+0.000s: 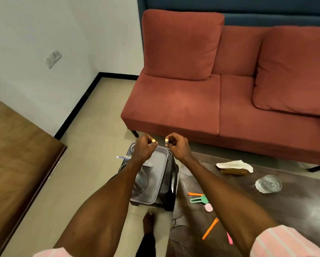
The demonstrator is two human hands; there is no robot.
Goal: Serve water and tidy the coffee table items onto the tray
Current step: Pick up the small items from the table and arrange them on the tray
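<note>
Both arms were extended over the tray (156, 175), which sat on a dark perforated stool (169, 191) at the left end of the bench (266, 210). The left hand (143, 148) had its grip pinched on a small yellow-tipped piece (153, 140), fingers curled. The right hand (177, 145) had its grip pinched on a matching pale piece (166, 141), also with curled fingers. The two pieces were held apart, near each other, above the far end of the tray. What the pieces were could not be told.

A round metal plate (141, 182) lay in the tray, partly hidden by the left forearm. A thin blue-and-white pen (123, 157) lay across the tray's far left edge.

On the bench, well apart from the tray: a clear glass bowl (268, 183); a white cloth (235, 164) draped over a brown object; an orange clip (195, 194), a green clip (199, 199) and a pink round item (208, 208) clustered together; a second orange stick (210, 229) and a pink stick (229, 238) nearer the person, the latter partly hidden by the right forearm.

A red sofa (220, 99) stood beyond the bench. Pink striped sleeves (285, 242) showed at the lower edge. A bare foot (148, 221) rested on the floor below the stool.
</note>
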